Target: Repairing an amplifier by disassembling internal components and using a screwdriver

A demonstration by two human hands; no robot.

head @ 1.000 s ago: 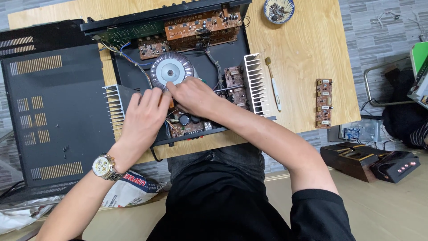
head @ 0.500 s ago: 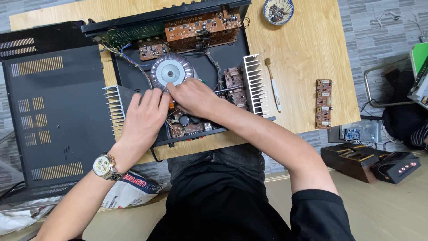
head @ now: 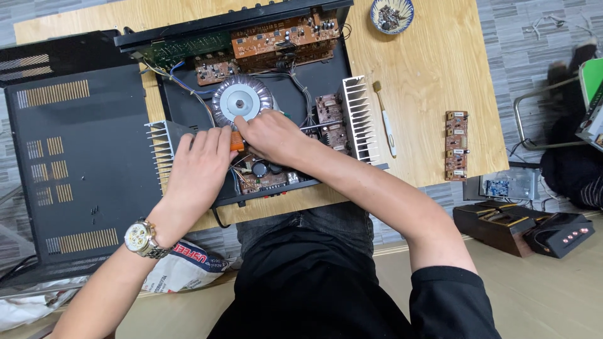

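1. the left hand (head: pixel 200 164) and right hand (head: pixel 271 135) meet over the open amplifier chassis (head: pixel 182 113), fingers pinched on a small orange part (head: pixel 237 140) (what it is, i cannot tell).
2. just beyond sits the round silver transformer (head: pixel 241 100).
3. right of them, a finned heatsink (head: pixel 360 119), then a toothbrush (head: pixel 385 122) on the wooden table (head: pixel 433 81).
4. far left lies the black cover (head: pixel 75 163).

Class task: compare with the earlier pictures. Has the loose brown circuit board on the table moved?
No. The brown circuit board lies at the same spot near the table's right edge.
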